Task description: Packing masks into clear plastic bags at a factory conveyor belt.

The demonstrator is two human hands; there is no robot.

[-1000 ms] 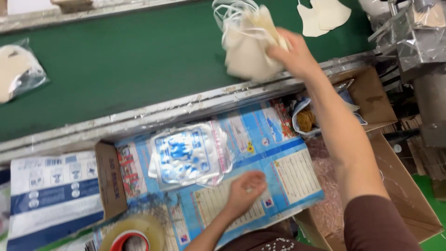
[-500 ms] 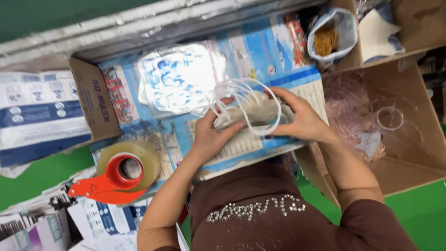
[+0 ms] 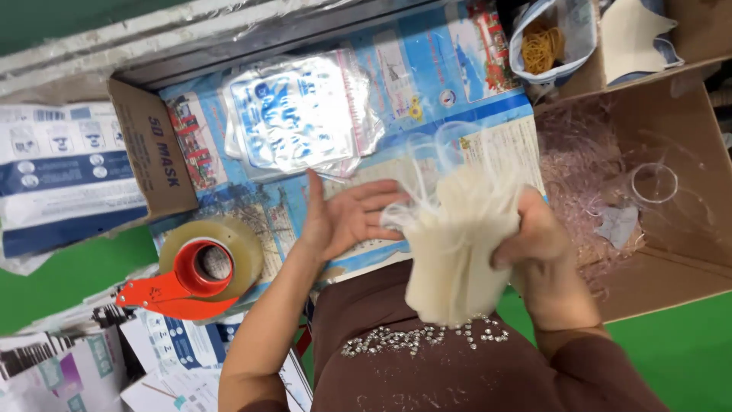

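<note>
The right hand (image 3: pixel 537 244) grips a stack of cream masks (image 3: pixel 454 244), fingers curled round its right edge. The stack stands nearly upright over the person's lap, long axis running from the near edge of the desk (image 3: pixel 427 84) down toward the brown shirt (image 3: pixel 427 358), with its thin white ear loops (image 3: pixel 431 152) fanning upward. The left hand (image 3: pixel 347 217) is open, palm turned to the stack, fingertips at its left side.

Room is tight. A cardboard box flap (image 3: pixel 152 149) hems in the left, and an open brown carton (image 3: pixel 671 198) holding pinkish shreds fills the right; only the blue printed sheet between them lies free.

On that sheet, above the left hand, lies a pile of clear pouches (image 3: pixel 301 114) with blue print, roughly square. Left of the flap sit white and navy packs (image 3: pixel 65 179). A tape roll (image 3: pixel 210 263) on a red dispenser sits near the left forearm, with printed leaflets (image 3: pixel 91 358) below it. At the top right a clear bag holds yellow rubber bands (image 3: pixel 541 46).
</note>
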